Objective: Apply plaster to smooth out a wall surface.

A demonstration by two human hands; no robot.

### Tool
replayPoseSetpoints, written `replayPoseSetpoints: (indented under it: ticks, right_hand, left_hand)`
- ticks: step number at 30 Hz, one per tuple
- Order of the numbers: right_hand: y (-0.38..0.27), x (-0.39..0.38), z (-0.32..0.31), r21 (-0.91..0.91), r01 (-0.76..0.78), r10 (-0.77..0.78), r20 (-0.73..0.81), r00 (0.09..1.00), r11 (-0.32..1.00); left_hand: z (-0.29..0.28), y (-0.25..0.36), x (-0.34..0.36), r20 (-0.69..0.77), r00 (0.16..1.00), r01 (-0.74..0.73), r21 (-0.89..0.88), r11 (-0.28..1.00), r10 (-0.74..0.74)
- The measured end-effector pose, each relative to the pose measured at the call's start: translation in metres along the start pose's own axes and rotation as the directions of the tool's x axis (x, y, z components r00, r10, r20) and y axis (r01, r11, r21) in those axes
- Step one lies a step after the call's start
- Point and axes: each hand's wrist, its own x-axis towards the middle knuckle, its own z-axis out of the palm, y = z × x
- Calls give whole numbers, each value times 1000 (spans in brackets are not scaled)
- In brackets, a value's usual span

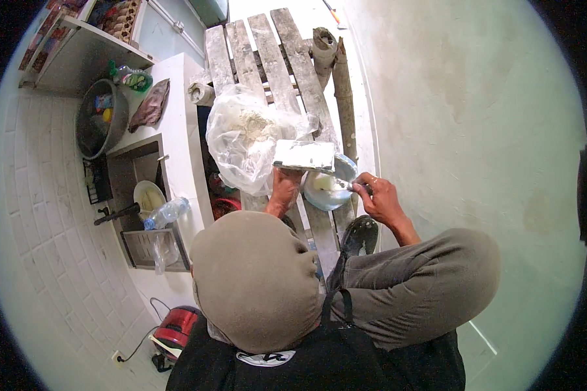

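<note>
My left hand is closed just below a flat rectangular plastering trowel smeared with white plaster; its grip is hidden beneath the plate. In my right hand is a putty knife, held by its dark handle. The knife's blade points left over a round bucket with pale, wet-looking paste in it. The trowel's right end overlaps the bucket's far rim. Just beyond my left hand lies an open clear plastic bag holding white powder.
Under the bucket and bag runs a slatted wooden platform, with rolled sacks on its far right. A smooth wall rises close on my right. Left stands a white counter with a sink, plastic bottle and grey tub.
</note>
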Motion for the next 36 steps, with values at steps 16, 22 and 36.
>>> replayPoseSetpoints:
  ticks: [16, 22, 36]
  right_hand:
    - [2, -23, 42, 43, -20, 26, -130, 991, 999]
    - [1, -27, 49, -30, 49, -51, -60, 997, 998]
    - [2, -21, 40, 232, 86, -68, -88, 994, 969]
  left_hand:
    - [8, -16, -7, 20, 997, -77, -132, 988, 80]
    - [4, -23, -5, 185, 961, -183, -128, 975, 204]
    - [11, -10, -9, -35, 989, -149, -97, 984, 146]
